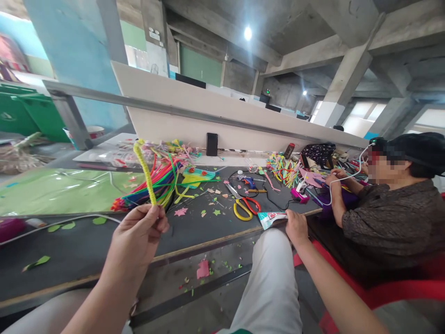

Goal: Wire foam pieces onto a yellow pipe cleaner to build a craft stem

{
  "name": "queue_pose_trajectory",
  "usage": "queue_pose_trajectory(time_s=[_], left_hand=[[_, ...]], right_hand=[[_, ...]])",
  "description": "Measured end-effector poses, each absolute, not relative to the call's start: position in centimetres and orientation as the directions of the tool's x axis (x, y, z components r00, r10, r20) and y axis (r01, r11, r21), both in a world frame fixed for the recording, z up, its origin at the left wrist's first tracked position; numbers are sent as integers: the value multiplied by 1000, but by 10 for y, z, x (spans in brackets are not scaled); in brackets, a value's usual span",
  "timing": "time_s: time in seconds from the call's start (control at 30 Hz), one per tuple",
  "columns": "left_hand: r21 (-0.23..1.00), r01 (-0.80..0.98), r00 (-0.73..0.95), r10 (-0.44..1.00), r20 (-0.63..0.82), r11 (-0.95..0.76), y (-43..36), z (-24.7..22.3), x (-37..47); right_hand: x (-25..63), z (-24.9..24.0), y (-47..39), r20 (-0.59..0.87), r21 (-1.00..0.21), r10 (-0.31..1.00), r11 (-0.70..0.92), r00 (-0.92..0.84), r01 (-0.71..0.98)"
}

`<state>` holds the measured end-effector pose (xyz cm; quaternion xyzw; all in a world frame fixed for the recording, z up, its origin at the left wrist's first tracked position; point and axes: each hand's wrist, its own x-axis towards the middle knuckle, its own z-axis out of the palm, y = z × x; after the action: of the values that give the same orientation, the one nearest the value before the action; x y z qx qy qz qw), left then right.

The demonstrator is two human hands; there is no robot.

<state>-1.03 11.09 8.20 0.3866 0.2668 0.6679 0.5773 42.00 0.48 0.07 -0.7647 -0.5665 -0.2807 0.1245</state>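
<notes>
My left hand [141, 232] pinches the lower end of a yellow pipe cleaner [145, 169], which stands upright above my fingers and bends a little at its top. At the table's front edge, above my knee, my right hand [297, 227] has its fingers closed on a teal and white printed packet [271, 219]. Just beyond the packet lie scissors [246, 208] with one yellow and one red handle. Behind my left hand is a bundle of colourful pipe cleaners [149, 185], red, pink, blue and green.
A blue glue gun [249, 182] and a black phone [212, 144] stand out on the dark table [205, 227]. Paper scraps are scattered about. More pipe cleaners [283, 169] lie at the right, near a pink power socket [299, 195]. A co-worker [392, 204] sits at my right.
</notes>
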Motion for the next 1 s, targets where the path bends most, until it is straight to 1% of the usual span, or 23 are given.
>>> queue_pose_trajectory(time_s=[0.17,0.27,0.37,0.5,0.63,0.73,0.87,0.93,1.0], left_hand=[[813,-573,84,980,179,-100,104,81,5],[815,-578,142,979,149,-41,101,80,13],[807,-589,200,976,86,49,101,75,17],[790,-577,321,947,-18,210,102,63,22],[820,-493,431,900,-61,291,90,50,43],[856,-414,441,891,-108,309,75,44,62],[849,-384,473,867,-155,362,63,39,75],[846,-369,461,866,-193,385,61,38,74],[849,-356,455,866,-207,390,62,39,71]], right_hand=[[412,7,4,493,162,853,-286,174,944],[409,14,6,426,139,883,-280,198,950],[406,18,6,405,116,890,-275,208,954],[397,26,2,437,100,883,-235,169,967],[373,39,-1,530,83,847,-101,42,991],[344,49,4,578,71,815,-2,-40,997],[299,52,14,587,36,801,120,-118,992],[281,49,18,585,2,799,166,-136,986],[269,46,20,569,-56,812,200,-133,978]])
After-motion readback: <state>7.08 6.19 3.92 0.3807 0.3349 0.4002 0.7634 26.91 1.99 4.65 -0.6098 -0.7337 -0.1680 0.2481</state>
